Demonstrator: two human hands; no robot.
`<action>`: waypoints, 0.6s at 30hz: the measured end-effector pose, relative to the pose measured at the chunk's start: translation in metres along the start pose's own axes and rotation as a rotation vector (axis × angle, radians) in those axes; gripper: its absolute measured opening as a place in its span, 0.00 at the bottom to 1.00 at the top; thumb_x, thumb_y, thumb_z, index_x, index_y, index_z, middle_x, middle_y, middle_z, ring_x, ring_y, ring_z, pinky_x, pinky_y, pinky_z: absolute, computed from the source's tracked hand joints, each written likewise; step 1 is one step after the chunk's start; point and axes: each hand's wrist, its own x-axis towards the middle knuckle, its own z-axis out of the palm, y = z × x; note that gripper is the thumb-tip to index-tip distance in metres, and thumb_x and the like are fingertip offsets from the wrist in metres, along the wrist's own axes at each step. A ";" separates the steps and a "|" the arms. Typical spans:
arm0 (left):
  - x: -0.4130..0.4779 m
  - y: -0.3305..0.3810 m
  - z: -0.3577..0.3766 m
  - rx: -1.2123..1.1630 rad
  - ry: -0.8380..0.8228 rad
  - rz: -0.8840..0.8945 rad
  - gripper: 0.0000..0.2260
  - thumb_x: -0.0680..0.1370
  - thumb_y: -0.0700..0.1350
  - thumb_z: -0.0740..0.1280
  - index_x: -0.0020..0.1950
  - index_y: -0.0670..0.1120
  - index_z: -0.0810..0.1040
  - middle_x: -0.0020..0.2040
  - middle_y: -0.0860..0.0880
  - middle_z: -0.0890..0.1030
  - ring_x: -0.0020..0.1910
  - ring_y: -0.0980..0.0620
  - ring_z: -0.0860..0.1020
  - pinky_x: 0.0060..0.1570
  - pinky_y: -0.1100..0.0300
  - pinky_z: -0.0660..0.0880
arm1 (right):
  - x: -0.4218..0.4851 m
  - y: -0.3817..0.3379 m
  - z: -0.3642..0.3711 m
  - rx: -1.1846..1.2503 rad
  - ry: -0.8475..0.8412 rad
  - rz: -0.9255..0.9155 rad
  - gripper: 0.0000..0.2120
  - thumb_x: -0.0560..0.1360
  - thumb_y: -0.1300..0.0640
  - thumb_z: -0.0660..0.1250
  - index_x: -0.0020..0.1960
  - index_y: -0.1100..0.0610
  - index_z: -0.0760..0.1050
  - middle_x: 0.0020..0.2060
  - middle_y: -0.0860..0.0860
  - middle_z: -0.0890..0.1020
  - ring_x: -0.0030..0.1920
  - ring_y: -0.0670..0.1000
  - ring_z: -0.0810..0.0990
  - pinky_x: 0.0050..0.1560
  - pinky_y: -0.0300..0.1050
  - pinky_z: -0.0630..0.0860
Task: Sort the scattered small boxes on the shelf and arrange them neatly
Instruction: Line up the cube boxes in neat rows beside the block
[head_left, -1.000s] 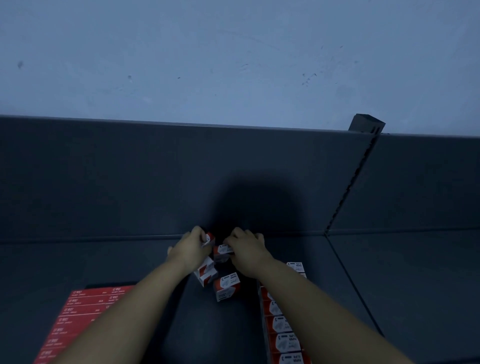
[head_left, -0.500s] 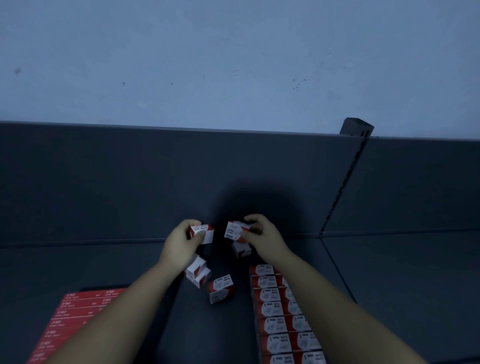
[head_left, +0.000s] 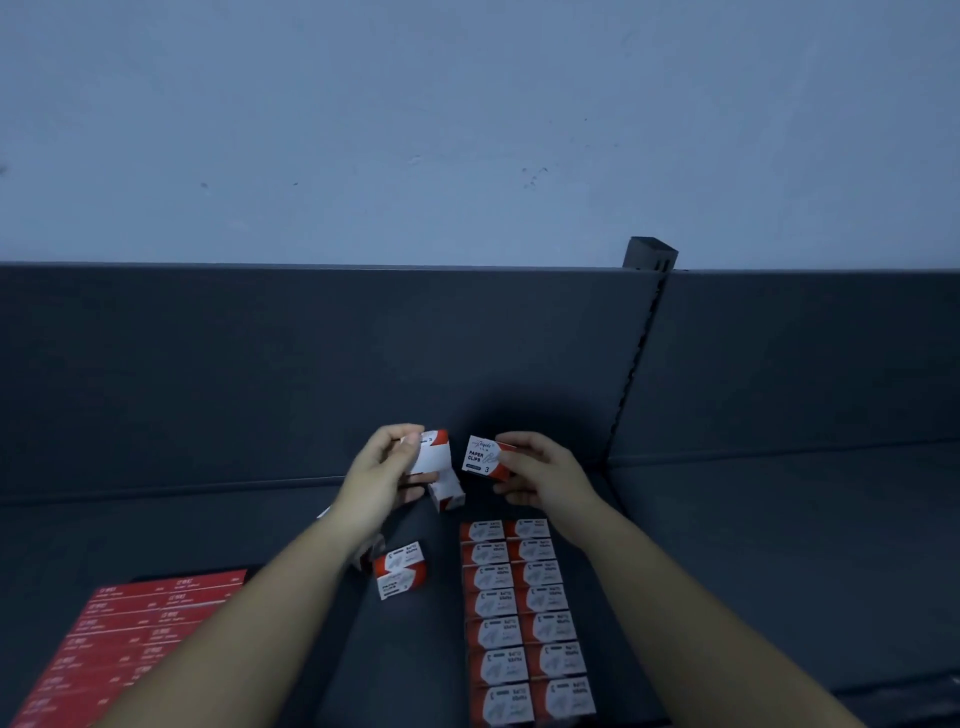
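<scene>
My left hand (head_left: 382, 478) grips a small red-and-white paper clip box (head_left: 434, 453) above the dark shelf (head_left: 753, 561). My right hand (head_left: 540, 475) holds another such box (head_left: 484, 457), its label facing me. The two held boxes are close together but apart. A loose box (head_left: 448, 491) stands on the shelf just below my left hand. A further loose box (head_left: 401, 570) lies nearer to me, tilted. More boxes are partly hidden under my left forearm. Two neat columns of boxes (head_left: 524, 618) run toward me below my right hand.
A block of flat red boxes (head_left: 135, 639) lies at the lower left of the shelf. The shelf's dark back panel (head_left: 311, 364) rises behind, with a slotted upright (head_left: 636, 364) at its right end. A pale wall is above.
Both hands have lifted off the shelf, each with a box. They have drawn back toward me, and the right hand has turned its box label-up.
</scene>
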 end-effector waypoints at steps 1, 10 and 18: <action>-0.001 -0.001 0.004 -0.014 -0.009 -0.012 0.07 0.82 0.49 0.63 0.57 0.52 0.77 0.60 0.48 0.80 0.51 0.48 0.84 0.47 0.58 0.76 | -0.003 0.000 -0.004 0.009 -0.003 0.000 0.10 0.78 0.59 0.68 0.60 0.53 0.78 0.50 0.52 0.85 0.42 0.53 0.85 0.45 0.46 0.81; -0.015 -0.006 0.031 0.030 -0.032 0.003 0.19 0.75 0.32 0.70 0.60 0.49 0.77 0.59 0.46 0.80 0.55 0.45 0.81 0.55 0.54 0.79 | -0.021 0.003 -0.036 0.055 0.008 0.013 0.11 0.78 0.59 0.69 0.59 0.52 0.79 0.51 0.53 0.85 0.44 0.52 0.83 0.46 0.45 0.81; -0.027 -0.012 0.041 -0.014 -0.137 -0.096 0.23 0.70 0.24 0.69 0.62 0.41 0.75 0.56 0.39 0.82 0.54 0.42 0.82 0.55 0.48 0.78 | -0.030 0.009 -0.043 0.065 -0.038 0.021 0.10 0.77 0.59 0.69 0.58 0.53 0.80 0.52 0.52 0.84 0.45 0.50 0.83 0.48 0.49 0.83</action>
